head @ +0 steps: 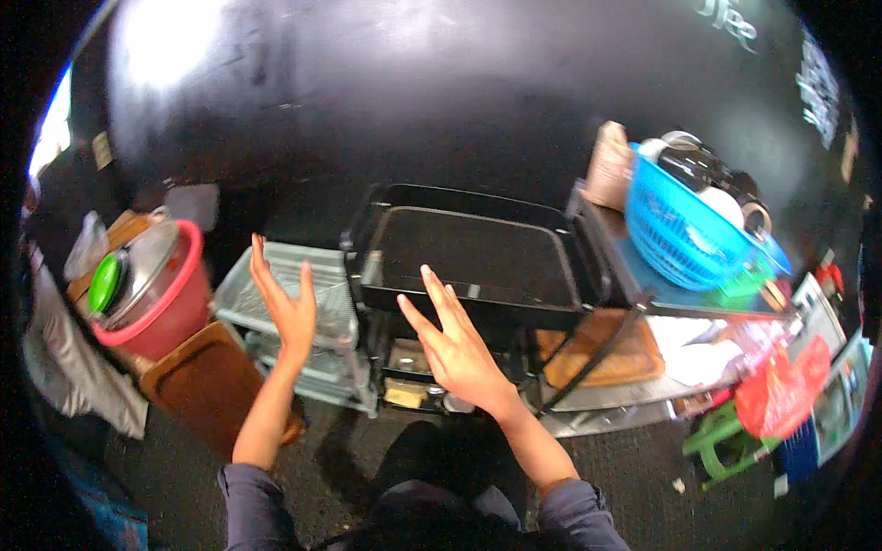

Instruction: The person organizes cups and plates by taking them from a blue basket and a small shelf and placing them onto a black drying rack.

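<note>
Both my hands are raised in front of me and hold nothing. My left hand [288, 306] is upright with its thumb and fingers apart, seen over a grey-green plastic rack [241, 293]. My right hand [458, 351] is stretched forward with fingers spread, in front of a black shelf cart [475, 306]. The cart's top tray [475, 258] has a raised rim. On its lower tiers are a yellow item [405, 394] and several small containers, partly hidden by my right hand. Neither hand clearly touches anything.
To the left stand a red-pink tub [189, 289] holding a lidded pot and a brown tray [207, 386]. At right, a metal table [613, 241] bears a blue plastic basket [679, 234] of dishes. A red plastic bag [785, 392] lies by a green stool [723, 444]. Behind is a black wall [413, 117].
</note>
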{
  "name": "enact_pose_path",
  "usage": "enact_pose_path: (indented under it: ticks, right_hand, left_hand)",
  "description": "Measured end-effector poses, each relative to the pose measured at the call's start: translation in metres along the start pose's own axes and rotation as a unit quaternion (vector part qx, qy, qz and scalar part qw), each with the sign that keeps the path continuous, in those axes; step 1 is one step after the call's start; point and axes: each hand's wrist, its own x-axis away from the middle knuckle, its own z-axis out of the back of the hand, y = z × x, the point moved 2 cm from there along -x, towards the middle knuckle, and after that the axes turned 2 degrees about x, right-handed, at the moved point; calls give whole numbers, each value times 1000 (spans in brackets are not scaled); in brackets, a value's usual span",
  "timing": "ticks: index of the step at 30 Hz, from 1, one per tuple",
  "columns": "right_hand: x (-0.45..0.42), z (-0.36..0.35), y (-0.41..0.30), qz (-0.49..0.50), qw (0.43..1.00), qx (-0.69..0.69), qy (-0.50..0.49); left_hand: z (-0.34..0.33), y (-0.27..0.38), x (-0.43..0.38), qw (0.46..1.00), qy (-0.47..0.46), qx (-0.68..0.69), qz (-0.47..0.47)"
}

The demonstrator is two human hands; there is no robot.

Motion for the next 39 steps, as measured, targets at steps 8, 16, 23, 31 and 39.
enact_pose_path:
  ticks: [8,16,23,31,39]
  right_hand:
    - [76,150,-20,-103,964,131,205]
    - [152,265,11,-267,884,249,293]
    - [212,380,114,-338,828,320,313]
    - [206,479,300,-416,769,430,224]
    - [208,494,376,-596,678,403,-153]
  left_hand:
    - [-110,212,98,918,-209,279,-189]
    - [-234,350,93,777,-323,401,-362]
    - [-256,371,107,840,-299,260,-371]
    - [-262,361,108,896,-156,275,-311]
    - [-264,365,110,920,-168,181,-306]
